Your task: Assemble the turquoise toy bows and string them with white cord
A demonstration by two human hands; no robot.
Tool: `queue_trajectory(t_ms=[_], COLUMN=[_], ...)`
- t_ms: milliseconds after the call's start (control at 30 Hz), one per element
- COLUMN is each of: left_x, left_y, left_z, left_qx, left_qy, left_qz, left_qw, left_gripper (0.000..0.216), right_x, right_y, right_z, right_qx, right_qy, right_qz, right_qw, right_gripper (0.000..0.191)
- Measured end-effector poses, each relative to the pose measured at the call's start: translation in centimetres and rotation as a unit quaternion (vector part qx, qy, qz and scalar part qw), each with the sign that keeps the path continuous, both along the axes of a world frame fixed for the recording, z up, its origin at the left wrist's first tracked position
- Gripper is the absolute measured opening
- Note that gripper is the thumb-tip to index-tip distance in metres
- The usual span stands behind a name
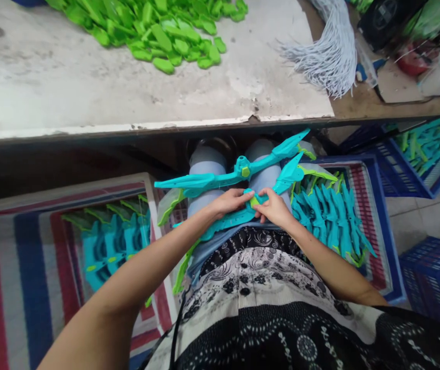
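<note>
On my lap lie two long teal plastic toy bows with lime-green tips. The upper bow (220, 179) rests across my knees, untouched. My left hand (229, 201) and my right hand (271, 206) meet at the middle of the lower bow (287, 177). Both hands have their fingers closed around its centre, where a small lime-green piece (255, 201) shows between the fingertips.
A worn white table (69, 87) carries a heap of green plastic pieces (158, 25) and a bundle of pale cords (327, 56). A blue crate (377, 241) of teal parts stands at my right. A striped bag-lined box (100, 241) holds more at my left. Further blue crates (423, 154) sit at the right.
</note>
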State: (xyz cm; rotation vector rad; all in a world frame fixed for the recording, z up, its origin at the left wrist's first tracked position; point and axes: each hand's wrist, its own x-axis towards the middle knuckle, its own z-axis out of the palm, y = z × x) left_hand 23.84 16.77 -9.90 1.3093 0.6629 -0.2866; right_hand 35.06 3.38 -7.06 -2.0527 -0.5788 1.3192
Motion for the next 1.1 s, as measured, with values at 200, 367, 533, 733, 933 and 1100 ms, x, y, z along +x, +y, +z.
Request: queue_trajectory(t_ms=[200,367,533,733,933,1100], left_x=[0.4,0.0,-0.2,-0.1,1.8,3.2], left_y=[-0.9,-0.8,-0.6,-0.9,0.7,2.2], left_z=[0.0,-1.3,-1.8,0.8,-0.5,-0.7], left_qx=[0.101,0.157,0.201,0.495,0.683,0.697], left_qy=[-0.008,-0.050,-0.045,-0.026,-0.017,0.080], left_qz=[0.011,-0.012,-0.057,-0.049,-0.075,-0.128], left_qw=[0.995,0.986,0.977,0.867,0.727,0.701], left_gripper=[0.053,0.055,0.051,0.039,0.051,0.053], right_x=[0.3,-0.6,0.1,0.8,3.3,7.3], right_y=[-0.1,-0.3,-0.2,-0.5,4.9,18.6], right_z=[0.0,-0.7,-0.6,1.7,6.2,8.9], right_qx=[-0.045,-0.037,-0.052,-0.119,-0.088,0.078], right_qy=[0.074,0.048,-0.059,-0.231,-0.330,-0.546], right_qz=[0.004,-0.003,0.095,0.281,0.499,0.291], right_qw=[0.996,0.998,0.992,0.924,0.797,0.782], right_gripper=[0.063,0.053,0.046,0.041,0.030,0.038])
